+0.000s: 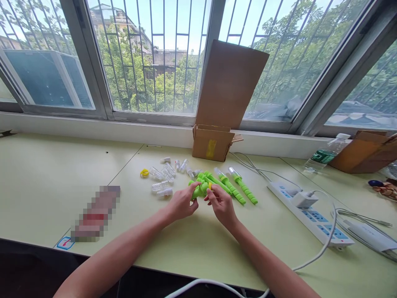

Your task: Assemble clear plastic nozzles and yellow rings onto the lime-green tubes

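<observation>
My left hand (182, 202) is closed around a bright green ribbed plastic tube (200, 191), held low over the table. At the tube's right end, my right hand (221, 205) pinches a small yellow ring (210, 186) between thumb and finger. Whether the ring is around the tube or only against it, I cannot tell. Just behind my hands lie more green ribbed tubes (214, 180). Two green tubes with clear caps (245, 188) rest to the right. Several loose clear plastic caps (159, 186) are scattered to the left, near some yellow rings (144, 173).
A cardboard box (212, 142) with its flap raised stands against the window. To the right are a white power strip (310, 215) with cables, a plastic bottle (327, 154) and another carton (359, 152). A blurred-out object (96, 215) lies at left.
</observation>
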`<control>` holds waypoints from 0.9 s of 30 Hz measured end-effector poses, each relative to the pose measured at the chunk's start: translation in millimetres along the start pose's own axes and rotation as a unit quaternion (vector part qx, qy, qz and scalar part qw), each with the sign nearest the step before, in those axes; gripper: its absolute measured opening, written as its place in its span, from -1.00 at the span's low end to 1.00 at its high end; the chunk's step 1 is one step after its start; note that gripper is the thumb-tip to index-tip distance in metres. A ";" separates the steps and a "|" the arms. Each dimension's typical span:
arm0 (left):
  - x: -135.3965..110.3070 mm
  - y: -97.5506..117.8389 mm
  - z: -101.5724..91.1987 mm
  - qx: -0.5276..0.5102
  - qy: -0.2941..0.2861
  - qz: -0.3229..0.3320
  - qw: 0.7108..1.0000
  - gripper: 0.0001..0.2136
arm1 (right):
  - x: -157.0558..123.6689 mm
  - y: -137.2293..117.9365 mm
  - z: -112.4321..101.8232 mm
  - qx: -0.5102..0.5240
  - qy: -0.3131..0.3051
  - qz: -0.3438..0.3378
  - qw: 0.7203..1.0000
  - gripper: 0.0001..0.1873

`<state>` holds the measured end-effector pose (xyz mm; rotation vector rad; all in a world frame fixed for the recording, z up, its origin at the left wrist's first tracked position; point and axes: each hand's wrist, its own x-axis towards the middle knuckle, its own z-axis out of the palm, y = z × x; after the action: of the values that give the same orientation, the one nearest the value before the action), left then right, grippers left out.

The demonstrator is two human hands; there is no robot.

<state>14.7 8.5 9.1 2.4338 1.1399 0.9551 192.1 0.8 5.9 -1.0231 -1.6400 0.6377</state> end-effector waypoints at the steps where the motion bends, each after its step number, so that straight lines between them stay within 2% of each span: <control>1: 0.0 0.3 -0.7 0.004 0.001 0.000 1.000 -0.44 | 0.0 -1.1 -0.3 0.005 -0.001 -0.003 1.000 -0.69; 6: -0.2 -0.3 -2.6 0.021 0.005 0.003 1.000 -0.44 | -1.3 -0.7 -2.6 0.018 -0.002 -0.001 1.000 -0.68; 12: -0.2 -4.2 -2.2 0.048 0.012 0.021 0.999 -0.44 | -3.2 6.0 -7.1 0.039 -0.005 0.001 0.999 -0.59; 20: 0.1 -8.9 -4.3 0.089 0.021 0.055 0.994 -0.45 | -0.7 6.2 -5.1 0.006 0.042 -0.009 0.999 -0.75; 27: 1.0 -11.9 -9.7 0.126 0.020 0.074 0.989 -0.46 | 1.2 9.5 -3.4 0.013 0.035 -0.004 0.999 -0.76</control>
<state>1.8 16.8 10.7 2.7444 1.1697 0.9576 198.2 6.3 -0.1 -1.0085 -1.5708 0.6103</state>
